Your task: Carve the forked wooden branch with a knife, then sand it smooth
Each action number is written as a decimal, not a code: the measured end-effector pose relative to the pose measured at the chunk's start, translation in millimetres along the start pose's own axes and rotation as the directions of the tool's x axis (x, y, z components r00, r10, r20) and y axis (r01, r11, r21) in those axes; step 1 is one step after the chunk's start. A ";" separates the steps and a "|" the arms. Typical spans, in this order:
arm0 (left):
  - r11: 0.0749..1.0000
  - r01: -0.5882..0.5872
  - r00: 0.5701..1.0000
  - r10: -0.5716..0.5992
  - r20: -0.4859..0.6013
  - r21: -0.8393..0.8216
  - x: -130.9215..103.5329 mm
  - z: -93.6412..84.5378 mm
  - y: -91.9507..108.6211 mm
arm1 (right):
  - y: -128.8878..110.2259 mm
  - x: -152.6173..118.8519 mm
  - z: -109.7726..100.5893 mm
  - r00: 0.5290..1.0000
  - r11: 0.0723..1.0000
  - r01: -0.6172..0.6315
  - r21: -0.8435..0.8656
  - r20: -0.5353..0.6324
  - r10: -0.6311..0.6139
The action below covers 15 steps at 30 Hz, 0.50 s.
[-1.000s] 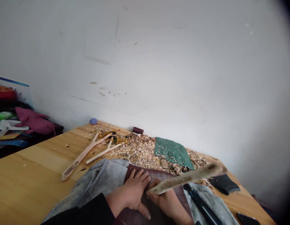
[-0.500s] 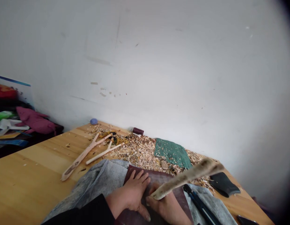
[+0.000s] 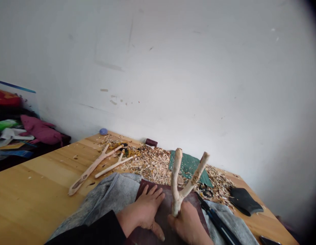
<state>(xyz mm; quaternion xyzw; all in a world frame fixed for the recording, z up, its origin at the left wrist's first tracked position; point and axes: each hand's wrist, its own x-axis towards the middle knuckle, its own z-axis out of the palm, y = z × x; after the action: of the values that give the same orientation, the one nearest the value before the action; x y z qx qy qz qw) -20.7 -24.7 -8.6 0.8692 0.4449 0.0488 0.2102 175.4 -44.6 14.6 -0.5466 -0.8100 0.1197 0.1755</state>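
Observation:
My left hand [image 3: 146, 211] lies flat, fingers spread, on a dark maroon sheet [image 3: 166, 204]. The sheet rests over a grey cloth [image 3: 106, 194]. In my right hand [image 3: 188, 221] is a forked wooden stick [image 3: 177, 190], gripped near its lower end. Its two prongs point upward, and the handle's bottom is hidden by my fingers. Two other forked sticks lie to the left on the table: a thicker peeled one [image 3: 88, 170] and a thinner pale one [image 3: 114, 166].
Wood shavings [image 3: 152, 163] cover the table's far side, around a green cloth [image 3: 188, 165]. Dark tools [image 3: 219, 221] lie right of the sheet, beside a black pouch-like piece [image 3: 246, 201]. A maroon roll [image 3: 151, 142] sits against the wall. A cluttered surface stands at left.
My right hand has turned the forked stick from slanting right to upright, so both prongs now show. My left hand stays in place on the sheet.

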 end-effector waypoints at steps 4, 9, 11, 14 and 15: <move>0.999 0.015 1.000 -0.015 -0.006 0.034 0.9 0.3 1.1 | -5.2 3.0 9.2 0.998 0.958 0.033 0.284 0.049 -0.049; 0.997 0.015 0.999 -0.012 -0.038 0.069 0.3 3.8 0.6 | 6.8 13.1 16.2 0.998 0.967 0.015 0.254 -0.069 0.002; 0.997 0.014 0.999 -0.011 -0.044 0.070 -0.1 3.1 0.5 | 13.6 14.1 14.0 0.987 0.999 -0.010 0.046 -0.162 0.017; 0.998 -0.009 1.000 0.010 -0.017 0.055 -0.6 0.5 0.8 | 15.6 10.9 9.0 0.985 0.967 -0.039 -0.253 -0.172 -0.005; 0.999 -0.017 1.000 0.018 -0.011 0.047 -0.7 -0.2 1.1 | 12.9 9.0 7.7 0.991 0.957 -0.017 -0.288 -0.133 -0.023</move>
<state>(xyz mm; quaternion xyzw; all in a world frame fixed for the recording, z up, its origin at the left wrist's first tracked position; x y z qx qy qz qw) -20.3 -25.7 -8.0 0.8775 0.4395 0.0450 0.1867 180.0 -31.5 4.0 -0.5720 -0.8058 -0.0373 0.1486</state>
